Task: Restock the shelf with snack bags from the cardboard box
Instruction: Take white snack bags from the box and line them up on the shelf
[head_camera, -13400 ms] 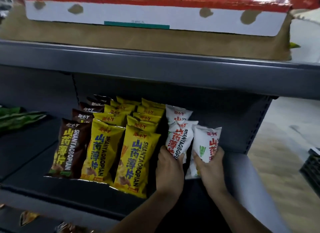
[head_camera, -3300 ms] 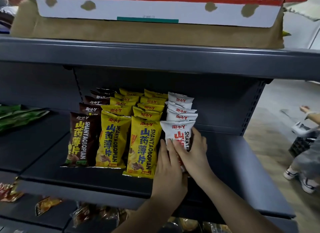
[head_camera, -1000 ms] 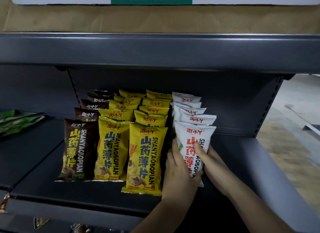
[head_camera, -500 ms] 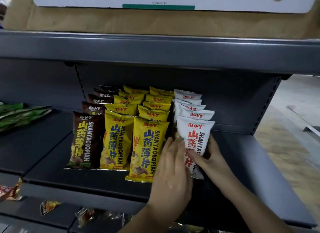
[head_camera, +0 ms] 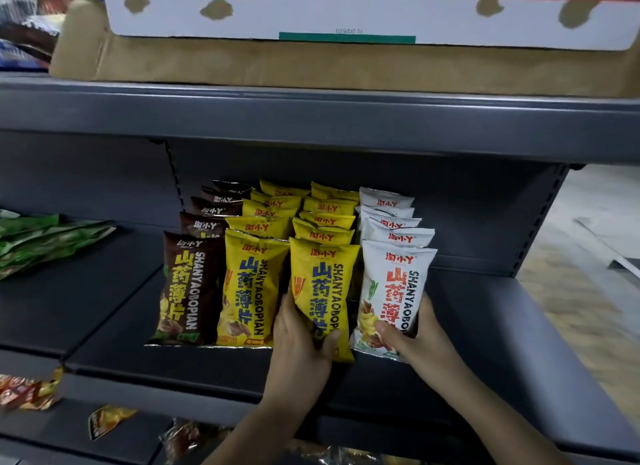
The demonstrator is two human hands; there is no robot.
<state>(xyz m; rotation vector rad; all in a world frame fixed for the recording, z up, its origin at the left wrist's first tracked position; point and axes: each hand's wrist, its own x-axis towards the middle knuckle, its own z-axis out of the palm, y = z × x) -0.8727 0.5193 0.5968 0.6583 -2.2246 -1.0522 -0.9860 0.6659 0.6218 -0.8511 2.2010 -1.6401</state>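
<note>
Basically, your left hand (head_camera: 302, 340) pinches the front yellow foil snack bag (head_camera: 323, 302) low; right hand (head_camera: 414, 333) grips the white foil snack bag (head_camera: 393, 298) on the grey metal shelf (head_camera: 485, 343). Likely light, puffy, slick: hold the lower sides, don't squeeze.

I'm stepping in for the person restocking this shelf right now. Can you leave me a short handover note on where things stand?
Left hand: gripping the lower part of the front yellow bag in the right yellow row.
Right hand: holding the bottom of the front white bag.
Shelf: four rows standing upright, one brown, two yellow, one white; bare shelf to the right of the white row.
Cardboard box: on the shelf above; its contents are not visible.
Left: square up the two front bags, then check the box for more.
</note>
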